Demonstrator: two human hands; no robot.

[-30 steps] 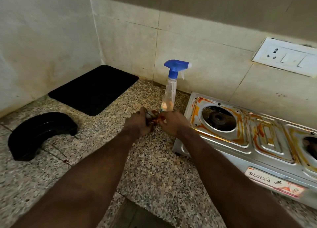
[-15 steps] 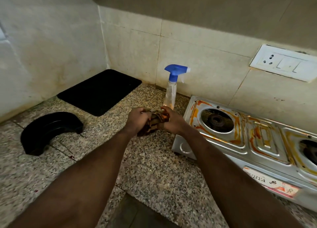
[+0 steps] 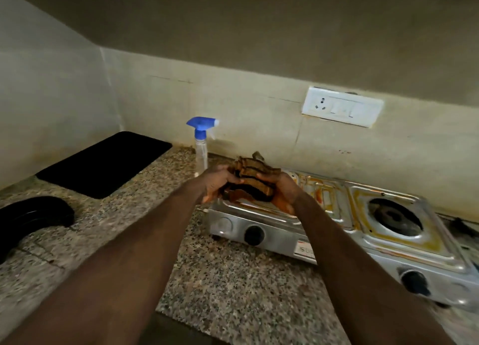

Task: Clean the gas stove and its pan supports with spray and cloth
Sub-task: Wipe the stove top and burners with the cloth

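Nearest to us is the speckled granite counter (image 3: pixel 233 280), with both bare forearms reaching across it toward the gas stove (image 3: pixel 280 237), which sits at the right with two black knobs (image 3: pixel 254 235) on its steel front. At the left edge a black curved piece (image 3: pixel 33 215) lies on the counter; we cannot tell what it is. Above the stove's left end the left hand (image 3: pixel 216 185) and right hand (image 3: pixel 283 189) grip a bunched, folded cloth (image 3: pixel 255 178) between them, the fingers of each curled round its own end of the cloth. We cannot tell whether the cloth touches the steel beneath it. The cloth is dark and smeared brown and orange, so we judge that it has taken up some grime, yet the stove top is far from clean: orange-brown streaks ring the right burner (image 3: pixel 395 216) and run round the middle recess, while the left burner is hidden behind the hands. We see no pan supports on the stove, so we judge that part of the job undone or out of view. Farther back the spray bottle (image 3: pixel 201 147) with its blue trigger stands upright by the wall, just left of the stove and apart from both hands. A black mat (image 3: pixel 106 163) lies in the far left corner, and a white switch plate (image 3: pixel 342 106) sits on the tiled wall behind
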